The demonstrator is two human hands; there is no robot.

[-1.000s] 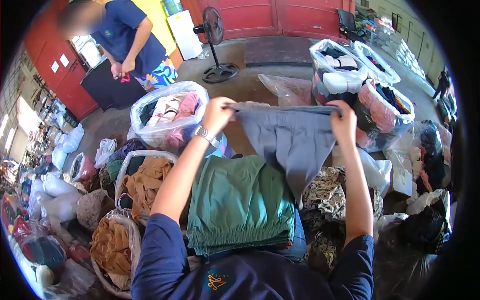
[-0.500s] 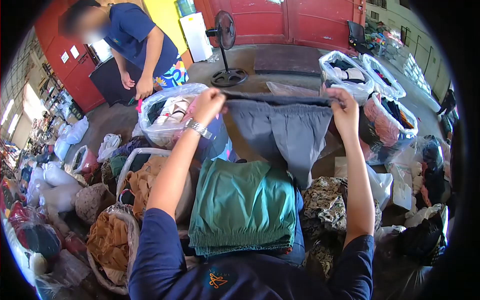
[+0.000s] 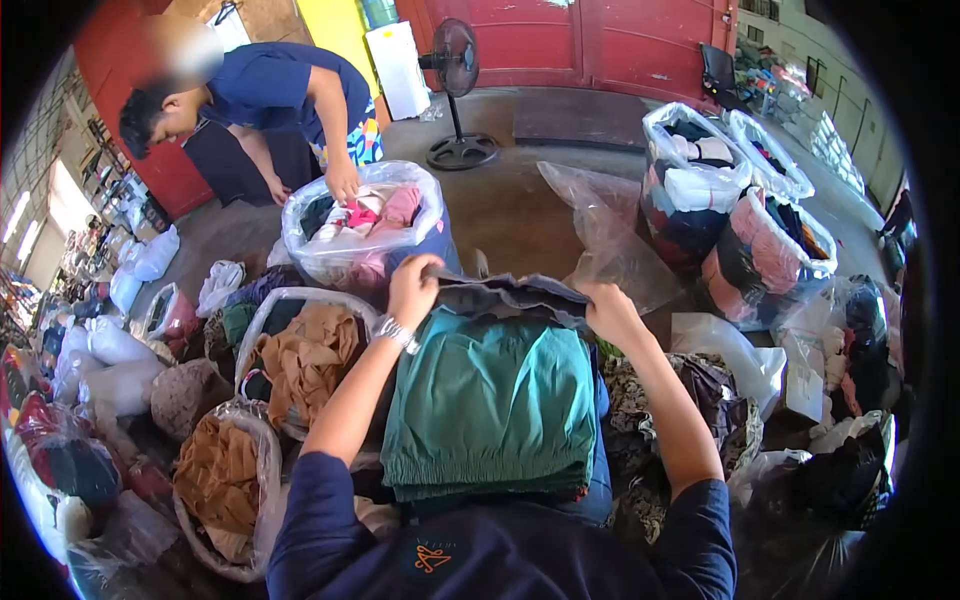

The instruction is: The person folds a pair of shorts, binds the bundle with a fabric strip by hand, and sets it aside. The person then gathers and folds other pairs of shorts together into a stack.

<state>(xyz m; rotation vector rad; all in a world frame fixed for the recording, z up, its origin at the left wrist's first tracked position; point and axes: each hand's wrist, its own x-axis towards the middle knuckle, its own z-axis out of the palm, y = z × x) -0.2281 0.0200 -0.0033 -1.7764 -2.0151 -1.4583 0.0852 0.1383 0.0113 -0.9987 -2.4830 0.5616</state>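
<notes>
My left hand (image 3: 412, 292), with a watch on the wrist, grips one end of the waistband of dark grey shorts (image 3: 515, 297). The other end is pinched in my right hand (image 3: 610, 310). Between both closed hands the waistband sags a little, and most of the garment is hidden behind the pile. Right below and in front of me lies a stack of folded green garments (image 3: 490, 405) with a gathered elastic edge facing me.
Across from me a person (image 3: 290, 95) bends with one hand over a clear bag of clothes (image 3: 300, 250). Bags of brown clothes (image 3: 225, 480) stand at left, patterned cloth (image 3: 650, 400) at right. Filled bags (image 3: 695, 200) and a fan (image 3: 455, 90) stand farther back.
My hands have come lower and closer together, bringing the grey shorts down behind the green stack. The other person has bent further and moved a hand over the bag of clothes.
</notes>
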